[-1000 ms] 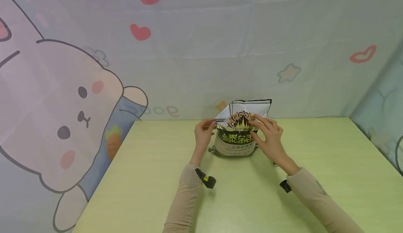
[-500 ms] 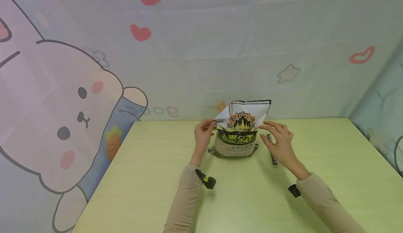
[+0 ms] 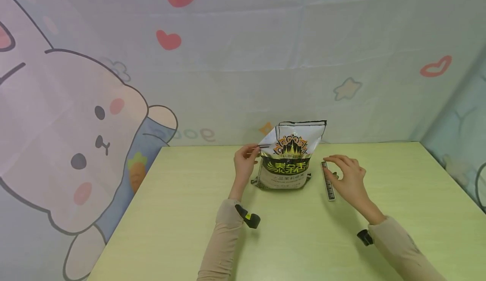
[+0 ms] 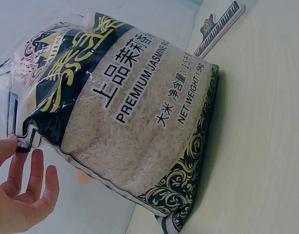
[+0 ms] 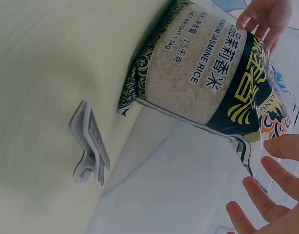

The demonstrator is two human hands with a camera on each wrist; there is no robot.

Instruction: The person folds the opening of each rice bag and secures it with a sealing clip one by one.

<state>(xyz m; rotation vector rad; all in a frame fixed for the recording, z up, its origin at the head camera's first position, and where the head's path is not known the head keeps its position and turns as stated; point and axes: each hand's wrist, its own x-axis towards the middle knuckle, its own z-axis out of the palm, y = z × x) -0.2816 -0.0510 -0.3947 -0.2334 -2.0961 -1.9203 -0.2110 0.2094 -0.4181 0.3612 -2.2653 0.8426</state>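
A bag of jasmine rice (image 3: pixel 284 179) stands upright on the table, its clear lower front showing white grains and its top white and unfilled. My left hand (image 3: pixel 244 163) pinches the bag's left edge between thumb and forefinger, just above the dark band; the left wrist view shows the film creased there. To the right of the bag lies a slim clip (image 3: pixel 329 190) with a black-and-white piano-key pattern and a small brown figure on its side. My right hand (image 3: pixel 350 182) hovers over the clip, fingers spread and bent, holding nothing; thumb overlaps the clip in the head view.
The pale green-yellow table (image 3: pixel 182 213) reaches back to a cloth backdrop (image 3: pixel 243 82) printed with hearts and a cartoon rabbit. A dark cable (image 3: pixel 480 186) hangs at the far right edge.
My right hand has left the bag's front and moved right to above the clip, which now shows beside it. The left hand and the bag have stayed in place.
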